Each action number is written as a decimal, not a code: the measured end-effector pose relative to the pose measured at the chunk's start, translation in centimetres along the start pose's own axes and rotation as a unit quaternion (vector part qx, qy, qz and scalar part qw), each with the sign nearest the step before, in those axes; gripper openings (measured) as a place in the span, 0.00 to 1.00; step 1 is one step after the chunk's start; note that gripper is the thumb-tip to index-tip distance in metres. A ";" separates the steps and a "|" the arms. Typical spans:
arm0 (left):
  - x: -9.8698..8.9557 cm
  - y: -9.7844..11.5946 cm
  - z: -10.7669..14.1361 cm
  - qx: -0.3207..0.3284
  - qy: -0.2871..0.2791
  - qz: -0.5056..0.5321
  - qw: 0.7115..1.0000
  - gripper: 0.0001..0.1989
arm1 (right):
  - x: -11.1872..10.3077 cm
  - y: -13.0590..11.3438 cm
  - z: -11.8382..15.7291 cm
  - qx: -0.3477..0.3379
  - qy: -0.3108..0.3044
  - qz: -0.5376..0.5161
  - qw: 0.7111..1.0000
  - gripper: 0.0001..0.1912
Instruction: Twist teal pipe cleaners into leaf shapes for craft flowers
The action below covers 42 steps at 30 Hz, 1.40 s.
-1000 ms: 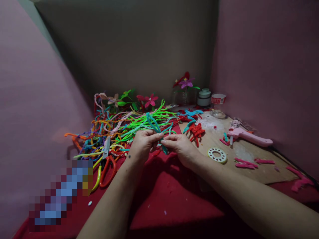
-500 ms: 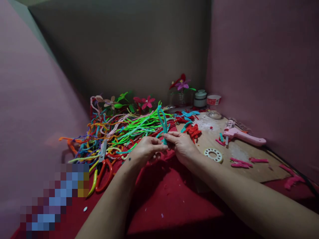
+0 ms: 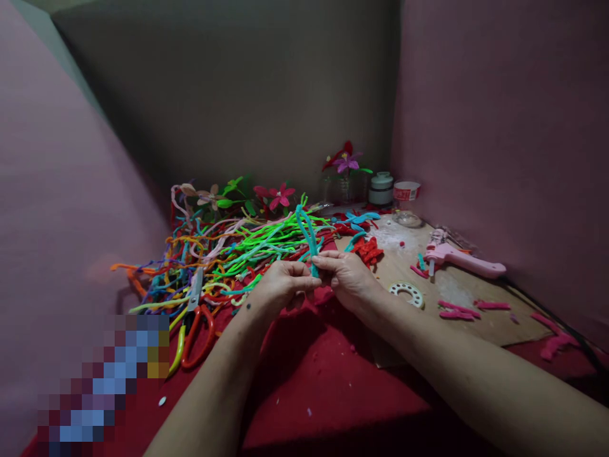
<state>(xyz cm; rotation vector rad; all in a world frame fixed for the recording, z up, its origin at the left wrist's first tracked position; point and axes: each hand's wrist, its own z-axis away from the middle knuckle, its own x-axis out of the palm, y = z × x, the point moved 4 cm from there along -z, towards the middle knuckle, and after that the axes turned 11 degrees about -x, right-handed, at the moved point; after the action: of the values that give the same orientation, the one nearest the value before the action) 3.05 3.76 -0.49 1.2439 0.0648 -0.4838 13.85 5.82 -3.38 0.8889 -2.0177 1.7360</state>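
Observation:
A turquoise pipe cleaner (image 3: 307, 231), bent into a narrow loop, stands upright between my hands. My left hand (image 3: 285, 284) pinches its lower end with thumb and forefinger. Just above that, my right hand (image 3: 345, 271) grips the same pipe cleaner between its fingertips. The very bottom of the loop is hidden by my fingers. Behind my hands spreads a pile of green pipe cleaners (image 3: 261, 244). Scissors with red handles (image 3: 197, 336) lie to the left of my left hand.
On a cardboard sheet (image 3: 495, 330) at right are a pink glue gun (image 3: 469, 259), a white ring with holes (image 3: 406, 295) and pink fuzzy pieces (image 3: 459, 311). Finished fuzzy flowers (image 3: 280, 195), a jar (image 3: 381, 189) and a cup (image 3: 406, 192) stand at the back. A red cloth (image 3: 328, 393) covers the table.
The top of the turquoise loop has tipped slightly left and down. Both hands keep their pinch in nearly the same place.

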 end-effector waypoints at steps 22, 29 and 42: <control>-0.6 0.3 0.3 0.021 0.014 -0.063 0.998 0.12 | -0.3 0.1 -0.3 -0.001 0.000 0.029 1.000 0.11; -0.2 0.3 0.1 0.022 0.030 -0.075 0.997 0.12 | -0.3 0.2 -0.5 -0.002 -0.017 0.030 0.999 0.10; -1.7 0.4 0.0 0.078 0.035 0.076 0.993 0.11 | -0.2 0.0 -0.4 0.017 -0.047 0.080 0.996 0.08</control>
<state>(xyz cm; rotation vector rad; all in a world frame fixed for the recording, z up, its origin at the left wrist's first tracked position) 1.69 4.37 0.40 1.4070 -0.0085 -0.3183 13.98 6.28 -3.41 0.8554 -2.1792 1.8496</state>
